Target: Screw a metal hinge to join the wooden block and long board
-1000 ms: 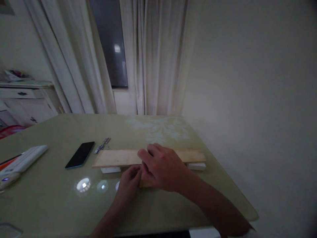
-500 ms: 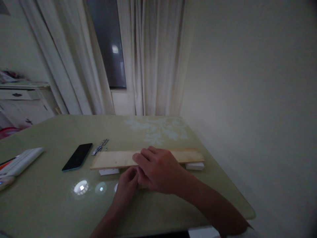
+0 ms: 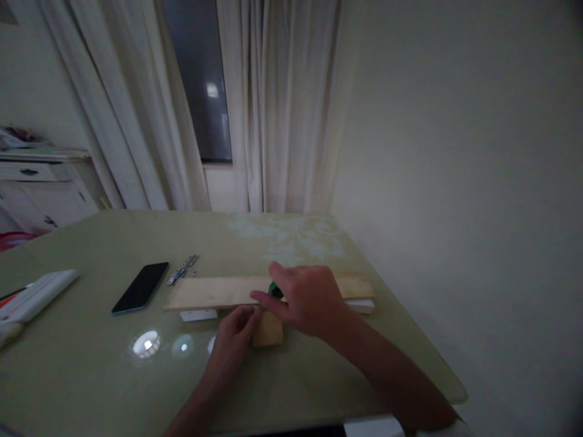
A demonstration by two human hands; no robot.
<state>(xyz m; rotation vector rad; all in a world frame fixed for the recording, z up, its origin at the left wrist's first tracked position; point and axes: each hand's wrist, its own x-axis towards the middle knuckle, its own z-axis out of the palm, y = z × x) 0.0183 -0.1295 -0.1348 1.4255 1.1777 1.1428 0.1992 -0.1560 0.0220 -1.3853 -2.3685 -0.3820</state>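
A pale wooden board lies across white blocks, with a smaller wood piece in front of its near edge. My right hand is closed around a green-and-black handle above the board; the rest of that tool is hidden by the hand. Thumb and finger of my left hand pinch a tiny metal piece at the board's near edge. That piece is too small to make out well.
White supports show under the board. Beyond its left end lie metal hinge-like strips with small bits beside them. A phone and a long white case are farther left. The wall borders the table on the right.
My right hand has lifted and turned slightly to the right, so the green-and-black handle and the small wood piece now show. My left hand stays at the board's edge.
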